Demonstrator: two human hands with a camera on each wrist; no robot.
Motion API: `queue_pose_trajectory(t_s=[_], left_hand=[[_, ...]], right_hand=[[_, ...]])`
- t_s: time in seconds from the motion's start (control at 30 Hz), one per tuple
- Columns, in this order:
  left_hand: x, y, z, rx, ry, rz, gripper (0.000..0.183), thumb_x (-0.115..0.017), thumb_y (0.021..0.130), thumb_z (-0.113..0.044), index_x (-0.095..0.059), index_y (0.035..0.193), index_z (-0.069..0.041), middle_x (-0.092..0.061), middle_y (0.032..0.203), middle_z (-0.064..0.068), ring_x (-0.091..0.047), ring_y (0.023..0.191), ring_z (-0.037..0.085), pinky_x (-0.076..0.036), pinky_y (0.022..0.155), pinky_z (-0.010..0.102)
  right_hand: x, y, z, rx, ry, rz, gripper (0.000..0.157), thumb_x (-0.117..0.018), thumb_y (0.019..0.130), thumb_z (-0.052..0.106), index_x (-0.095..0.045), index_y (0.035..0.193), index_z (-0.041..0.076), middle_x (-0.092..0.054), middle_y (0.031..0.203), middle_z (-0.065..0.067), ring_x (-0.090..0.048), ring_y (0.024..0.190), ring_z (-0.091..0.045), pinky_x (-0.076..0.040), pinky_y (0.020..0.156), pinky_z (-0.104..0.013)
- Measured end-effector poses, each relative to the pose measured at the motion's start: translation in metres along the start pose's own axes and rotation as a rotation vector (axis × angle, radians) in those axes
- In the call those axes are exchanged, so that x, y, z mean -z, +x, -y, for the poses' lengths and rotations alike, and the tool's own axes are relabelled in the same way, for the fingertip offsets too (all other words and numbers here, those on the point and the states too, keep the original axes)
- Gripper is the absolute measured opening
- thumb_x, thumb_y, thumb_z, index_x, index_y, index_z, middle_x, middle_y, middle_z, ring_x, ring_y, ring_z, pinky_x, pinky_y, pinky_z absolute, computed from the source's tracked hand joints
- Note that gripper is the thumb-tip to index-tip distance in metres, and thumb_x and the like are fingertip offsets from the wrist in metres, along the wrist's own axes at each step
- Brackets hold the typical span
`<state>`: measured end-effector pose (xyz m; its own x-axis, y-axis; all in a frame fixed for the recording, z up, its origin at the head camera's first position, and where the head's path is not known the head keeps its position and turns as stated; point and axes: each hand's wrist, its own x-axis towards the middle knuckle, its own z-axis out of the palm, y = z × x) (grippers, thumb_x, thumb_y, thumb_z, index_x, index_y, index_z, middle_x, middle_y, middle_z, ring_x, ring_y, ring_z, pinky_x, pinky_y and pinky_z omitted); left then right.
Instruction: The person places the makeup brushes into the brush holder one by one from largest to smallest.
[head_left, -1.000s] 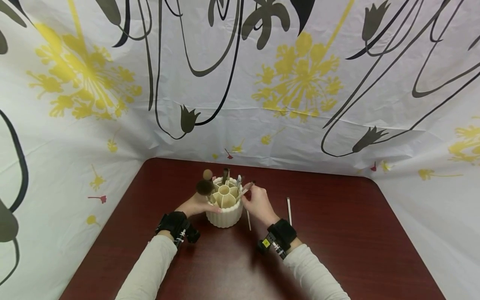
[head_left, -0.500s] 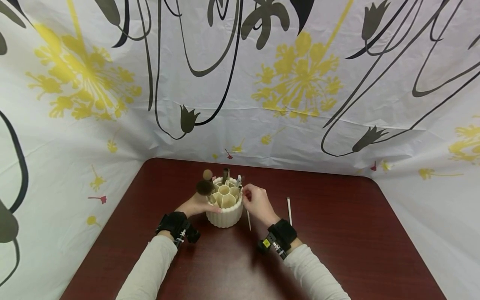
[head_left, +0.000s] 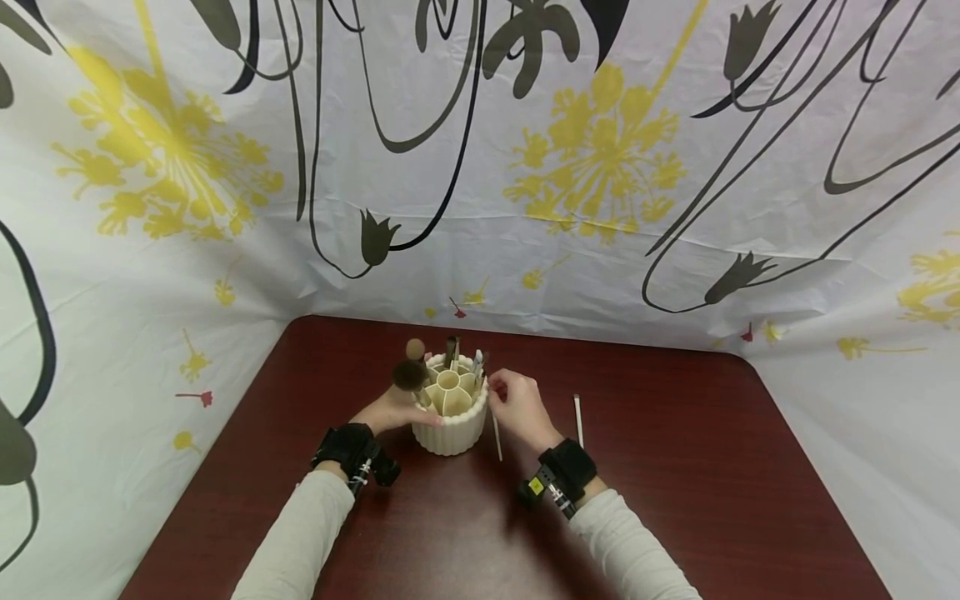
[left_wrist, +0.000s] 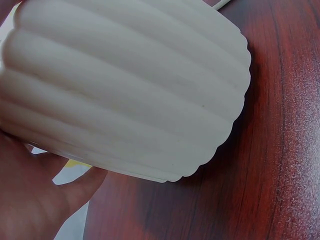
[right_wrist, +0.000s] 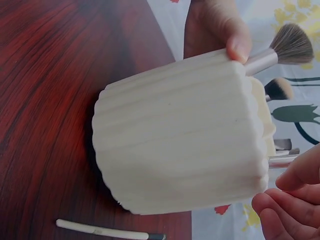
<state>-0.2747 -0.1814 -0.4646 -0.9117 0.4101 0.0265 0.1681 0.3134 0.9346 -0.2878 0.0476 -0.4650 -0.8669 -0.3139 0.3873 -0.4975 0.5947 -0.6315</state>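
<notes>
A cream ribbed makeup brush holder (head_left: 450, 435) with petal-shaped compartments stands upright on the table. My left hand (head_left: 392, 410) grips its left side, the thumb lying over the front rim. Several makeup brushes stand inside, among them a large fluffy brush (right_wrist: 294, 44) near the left thumb. At the right rim is my right hand (head_left: 519, 407), its fingers loosely bent, with nothing visible between thumb and fingertips in the right wrist view. A slim brush (right_wrist: 283, 161) leans in the holder just beside that thumb. The left wrist view is mostly filled by the holder's ribbed wall (left_wrist: 130, 85).
One thin white brush (head_left: 497, 440) lies on the table just right of the holder. Another white brush (head_left: 578, 419) lies farther right, beyond the right wrist. The dark red table (head_left: 675, 467) ends at a patterned cloth backdrop (head_left: 480, 200).
A brush pinched in my right hand a second ago has gone down into the holder's right side. The right hand has let go and drawn slightly right. The left hand has stayed still.
</notes>
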Motion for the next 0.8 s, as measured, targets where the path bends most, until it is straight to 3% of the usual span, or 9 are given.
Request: queue_pose_trajectory(t_s=[0.27, 0.47, 0.8], left_hand=[[0.001, 0.001, 0.000, 0.013, 0.020, 0.001, 0.108, -0.078, 0.066, -0.006, -0.003, 0.142, 0.008, -0.023, 0.142, 0.029, -0.026, 0.129, 0.038, -0.024, 0.103, 0.051], [0.001, 0.000, 0.001, 0.030, 0.026, 0.004, 0.108, -0.079, 0.067, -0.009, -0.003, 0.143, 0.005, -0.035, 0.136, 0.028, -0.044, 0.108, 0.033, -0.038, 0.092, 0.045], [0.001, 0.000, -0.001, 0.050, 0.048, -0.003, 0.108, -0.079, 0.067, -0.012, -0.004, 0.144, 0.002, -0.044, 0.124, 0.025, -0.047, 0.093, 0.026, -0.042, 0.081, 0.036]], right_hand=[[-0.001, -0.003, -0.009, -0.058, -0.027, -0.005, 0.011, -0.061, 0.076, -0.001, -0.064, 0.088, 0.000, -0.064, 0.078, -0.008, -0.061, 0.071, -0.019, -0.050, 0.061, -0.028], [-0.004, -0.006, -0.017, -0.080, -0.064, 0.008, 0.017, -0.062, 0.077, 0.001, -0.065, 0.093, 0.000, -0.065, 0.083, -0.009, -0.061, 0.073, -0.021, -0.049, 0.062, -0.029], [-0.008, -0.011, -0.031, -0.149, -0.138, 0.026, 0.020, -0.065, 0.077, 0.006, -0.065, 0.097, 0.001, -0.065, 0.088, -0.010, -0.059, 0.071, -0.015, -0.049, 0.062, -0.029]])
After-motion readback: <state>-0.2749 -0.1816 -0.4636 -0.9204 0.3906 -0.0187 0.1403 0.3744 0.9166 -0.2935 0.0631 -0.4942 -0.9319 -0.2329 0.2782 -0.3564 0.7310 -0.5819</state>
